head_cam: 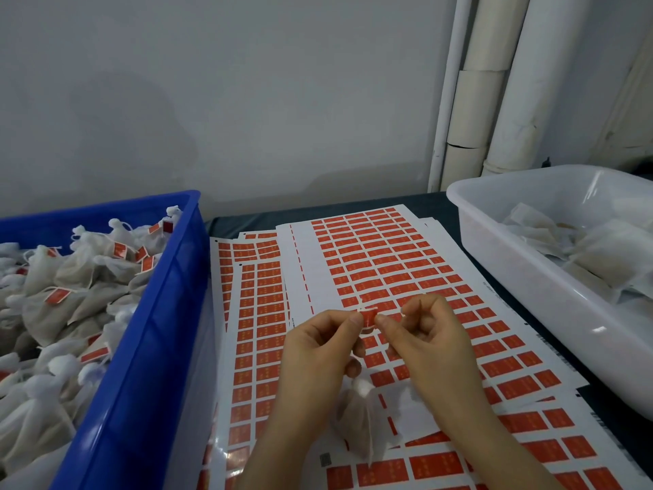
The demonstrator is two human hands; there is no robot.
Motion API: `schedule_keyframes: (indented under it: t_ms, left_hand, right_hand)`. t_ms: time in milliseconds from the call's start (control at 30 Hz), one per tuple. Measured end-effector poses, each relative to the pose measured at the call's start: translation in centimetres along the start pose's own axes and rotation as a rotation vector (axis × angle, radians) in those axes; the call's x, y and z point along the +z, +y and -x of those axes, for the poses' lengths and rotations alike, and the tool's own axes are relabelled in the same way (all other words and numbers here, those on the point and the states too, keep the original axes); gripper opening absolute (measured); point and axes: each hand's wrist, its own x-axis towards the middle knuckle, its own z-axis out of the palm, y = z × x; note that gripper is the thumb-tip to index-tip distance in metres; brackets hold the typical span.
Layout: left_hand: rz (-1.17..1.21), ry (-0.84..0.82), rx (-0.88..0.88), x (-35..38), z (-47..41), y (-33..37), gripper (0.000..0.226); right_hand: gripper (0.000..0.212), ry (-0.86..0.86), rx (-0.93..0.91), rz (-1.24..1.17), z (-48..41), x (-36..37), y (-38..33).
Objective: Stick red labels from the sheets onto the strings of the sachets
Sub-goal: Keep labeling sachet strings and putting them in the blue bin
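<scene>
Under both hands lie the big sheets (381, 263) of red stickers. They are thin, bendy paper and look very light. To the left of the hands is the blue bin (148, 348), full of small bags that already have red tags. To the right is the white tub (501, 263) with bags that show no tags.

Just below the hands hangs one sachet (357, 415). It is a soft white bag that looks thin and floppy, so I think it weighs almost nothing. It dangles by its string, which goes up toward the fingers.

The left hand (318, 348) and the right hand (424, 341) meet in the middle. The thumb and first finger of each hand are pressed together on the red label (367, 317), one hand on each side. The label is tiny and sticky, and I think it could crease or stick crooked. It is best held by its edges, with the string (399, 314) in the fold. The string is very thin and hard to see.
</scene>
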Motion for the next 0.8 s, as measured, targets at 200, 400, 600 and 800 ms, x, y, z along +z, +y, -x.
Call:
schedule_keyframes:
  t_ms: [200,400,600,800]
  left_hand:
    - [0.014,0.001,-0.009,0.06,-0.08,0.06,0.018]
    - [0.034,0.01,-0.038,0.3,-0.25,-0.14,0.017]
    - [0.069,-0.011,-0.027,0.08,-0.5,-0.18,0.012]
    - [-0.052,0.015,0.073,0.24,-0.53,-0.66,0.011]
  right_hand:
    - [0.025,-0.066,0.041,0.002,0.07,0.07,-0.59]
    - [0.018,-0.06,0.007,0.036,0.15,-0.09,-0.43]
    - [0.017,-0.062,-0.025,0.021,0.23,-0.07,-0.6]
    - [0.019,-0.092,-0.051,0.011,0.45,0.0,-0.84]
